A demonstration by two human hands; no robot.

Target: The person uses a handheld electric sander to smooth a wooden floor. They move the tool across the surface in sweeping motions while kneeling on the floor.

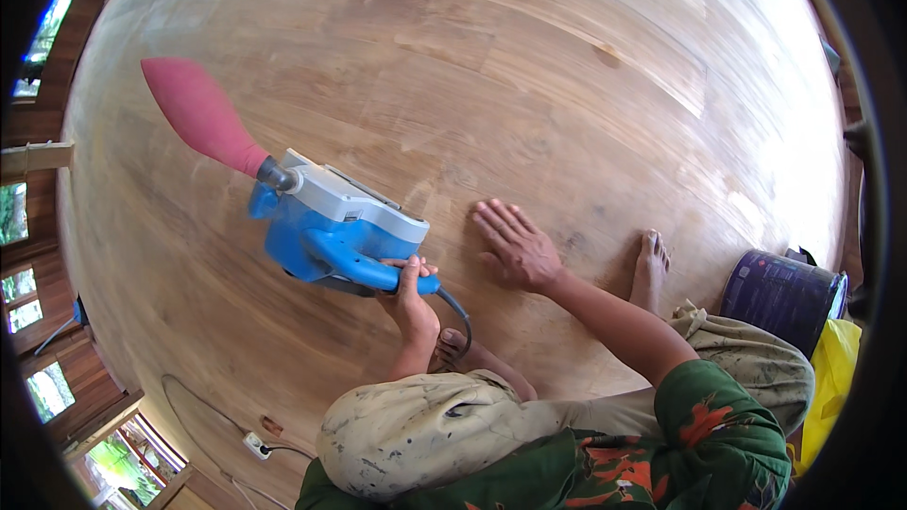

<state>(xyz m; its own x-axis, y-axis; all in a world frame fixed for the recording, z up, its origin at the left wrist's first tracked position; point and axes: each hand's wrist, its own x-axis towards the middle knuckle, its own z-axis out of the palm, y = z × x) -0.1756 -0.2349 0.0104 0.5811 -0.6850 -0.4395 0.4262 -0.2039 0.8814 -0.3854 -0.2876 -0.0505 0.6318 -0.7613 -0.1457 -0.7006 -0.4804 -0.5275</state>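
Observation:
A blue and white electric sander (340,236) with a pink dust bag (203,113) is at the centre-left, over the wooden floor (510,85). My left hand (408,297) is closed round the rear of its blue handle, beside the black cord. My right hand (512,241) lies open and flat on the floorboards to the right of the sander, fingers stretched out and apart, not touching the tool. My two bare feet (650,274) rest on the boards near my hands.
A purple bucket (775,297) and yellow plastic (829,387) are at my right. An extension socket (255,444) with cables lies at the lower left. Wooden walls (38,302) with window openings line the left rim.

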